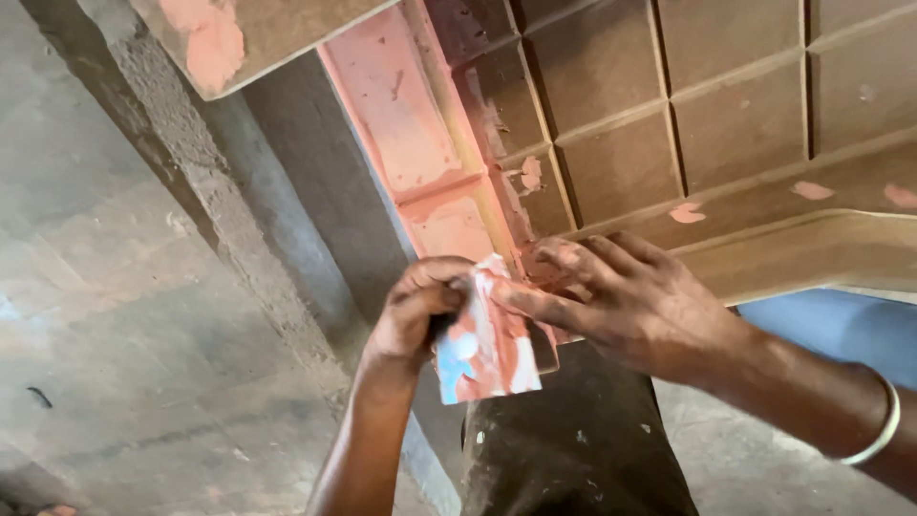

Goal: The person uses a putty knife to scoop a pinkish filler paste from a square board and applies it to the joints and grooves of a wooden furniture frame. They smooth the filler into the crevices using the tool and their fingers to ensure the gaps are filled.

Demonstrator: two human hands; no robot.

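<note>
Nearest to us are our own dark, paint-flecked trousers point(573, 459) at the bottom, with both forearms reaching up and away from them. Left hand point(415, 311) is closed in a fist-like pinch round the left edge of a small stiff card point(487, 349), smeared w/ pink filler and showing a bit of blue at its lower corner. Right hand point(611, 296) lies mostly open, fingers point(535, 301) spread flat across the card's upper right part, pressing or wiping it; it touches the card but doesn't seem to grip it. A pale bangle point(884, 425) sits on that wrist.

The card hangs roughly upright between the two hands, long axis top to bottom, its top edge just beside the lower corner of the brown panelled door point(735, 124). The door lies up and to the right of the hands; the right hand is nearer to it. Its left strip point(401, 105) is already coated pink, and small pink dabs point(688, 212) dot the lower rail. Grey concrete floor point(124, 315) fills the left side; a blue patch point(831, 325) shows at right.
</note>
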